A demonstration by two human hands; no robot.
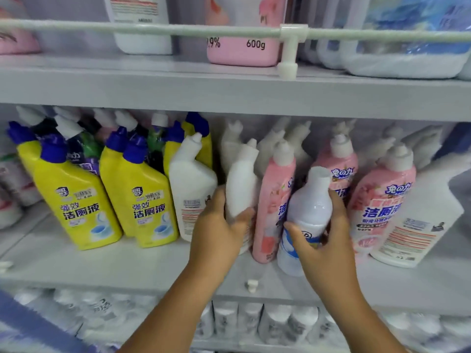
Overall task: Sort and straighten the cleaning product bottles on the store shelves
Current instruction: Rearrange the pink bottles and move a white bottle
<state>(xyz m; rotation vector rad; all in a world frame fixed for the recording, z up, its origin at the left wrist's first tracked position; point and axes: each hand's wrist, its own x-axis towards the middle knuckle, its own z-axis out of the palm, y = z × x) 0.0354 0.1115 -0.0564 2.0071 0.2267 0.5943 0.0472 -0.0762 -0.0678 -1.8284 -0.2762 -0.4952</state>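
Note:
On the middle shelf (127, 266) my left hand (216, 233) grips a white angled-neck bottle (240, 184) around its lower body. My right hand (328, 240) holds a white bottle with a blue label (309, 212), tilted to the right, thumb across its front. Between the two stands a pink bottle (272, 207), leaning slightly. Yellow bottles with blue caps (74, 200) lean at the left, with another white angled-neck bottle (190, 189) beside them. More pink bottles (377, 202) and a large white bottle (418, 225) stand at the right.
The upper shelf carries a pink 600g container (242, 52), a white bottle (142, 39) and blue-white packs (407, 47) behind a white rail (178, 30). A small white clip (252, 285) sits on the middle shelf's front edge. White containers (254, 322) fill the shelf below.

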